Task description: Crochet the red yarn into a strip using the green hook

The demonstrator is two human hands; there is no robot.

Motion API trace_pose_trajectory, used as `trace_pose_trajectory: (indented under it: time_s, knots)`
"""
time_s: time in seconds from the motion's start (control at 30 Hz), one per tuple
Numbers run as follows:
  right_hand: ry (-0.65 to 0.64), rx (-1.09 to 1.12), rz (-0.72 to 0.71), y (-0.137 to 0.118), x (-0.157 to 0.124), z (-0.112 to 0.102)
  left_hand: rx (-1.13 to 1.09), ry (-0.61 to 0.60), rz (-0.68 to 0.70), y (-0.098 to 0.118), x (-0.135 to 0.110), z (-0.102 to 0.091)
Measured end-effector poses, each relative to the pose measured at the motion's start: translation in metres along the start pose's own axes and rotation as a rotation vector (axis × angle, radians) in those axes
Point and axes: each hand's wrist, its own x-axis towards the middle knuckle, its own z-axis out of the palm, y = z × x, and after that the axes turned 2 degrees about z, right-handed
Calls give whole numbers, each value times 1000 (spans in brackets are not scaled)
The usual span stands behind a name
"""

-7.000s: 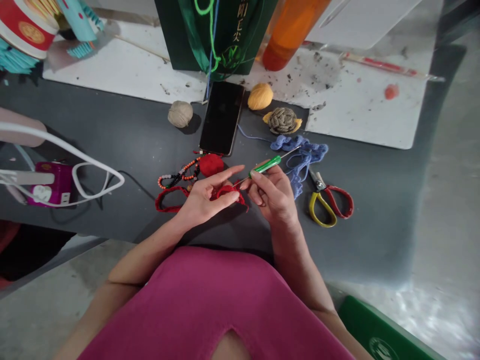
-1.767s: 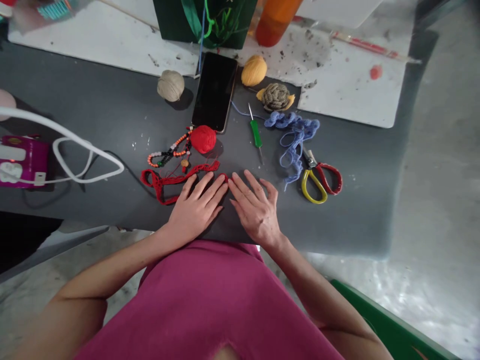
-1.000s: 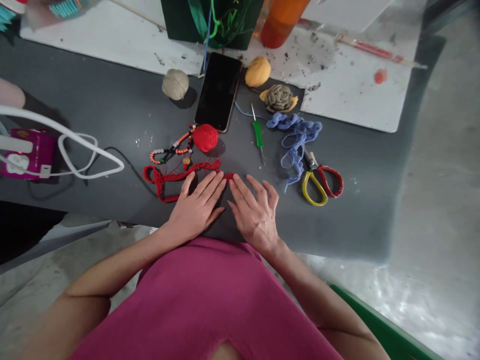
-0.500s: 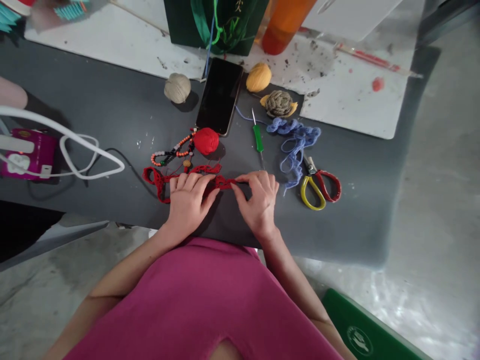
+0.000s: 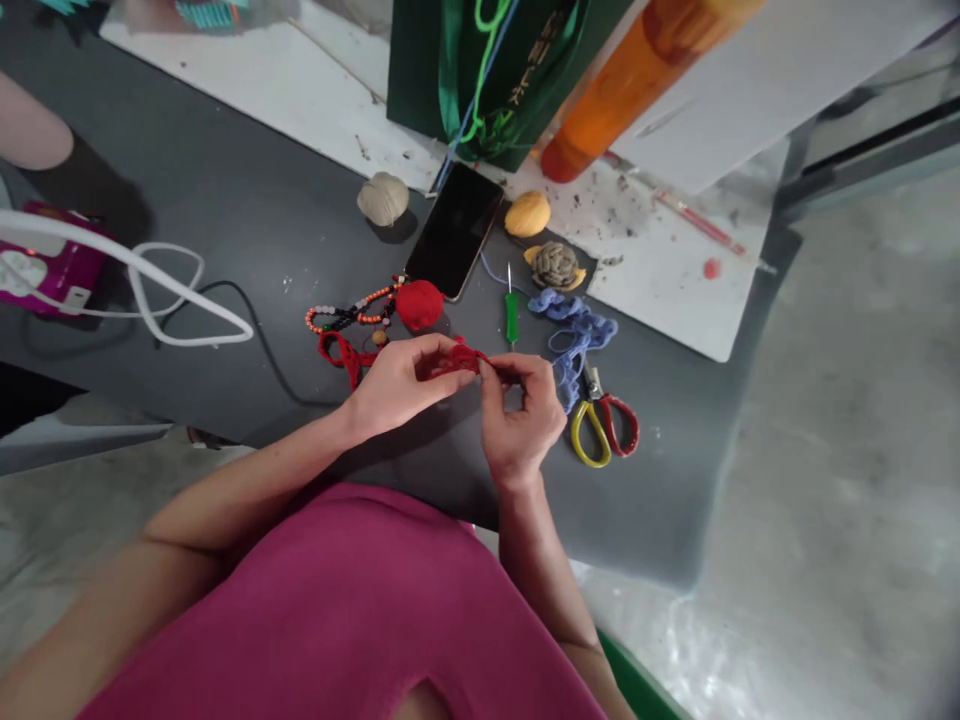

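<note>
Okay, status: my left grip (image 5: 397, 380) and right grip (image 5: 520, 415) are both clenched on one red crochet strip (image 5: 454, 360), which sits below the phone (image 5: 454, 231), its loose tail beside the bead string (image 5: 349, 314).

Count around the phone: three yarn balls, with the red yarn ball (image 5: 419, 305) touching its lower edge, the beige yarn ball (image 5: 383, 198) to its left and the yellow yarn ball (image 5: 527, 213) to its right. One green-handled crochet hook (image 5: 511, 318) lies lower right, then one blue crochet piece (image 5: 574, 340) and one pair of scissors (image 5: 598, 427) further out.

Behind the phone: green bag (image 5: 480, 70), orange bottle (image 5: 645, 90). Dark grey tabletop (image 5: 660, 500) over concrete floor (image 5: 810, 500).
</note>
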Motion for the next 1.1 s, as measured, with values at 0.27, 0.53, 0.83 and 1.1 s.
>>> trace_pose_trajectory:
  time_s: [0.27, 0.53, 0.83, 1.1]
  knots:
    - [-22, 148, 72, 2, -6, 5, -165, 128, -38, -9, 3, 7]
    - [-66, 532, 401, 10, -8, 12, -184, 105, 31, -6, 0, 9]
    - [-136, 442, 433, 7, -8, 11, 44, 171, 30, 0, -2, 10]
    - [-110, 482, 518, 16, -8, 13, -18, 119, 3, 1, -2, 11]
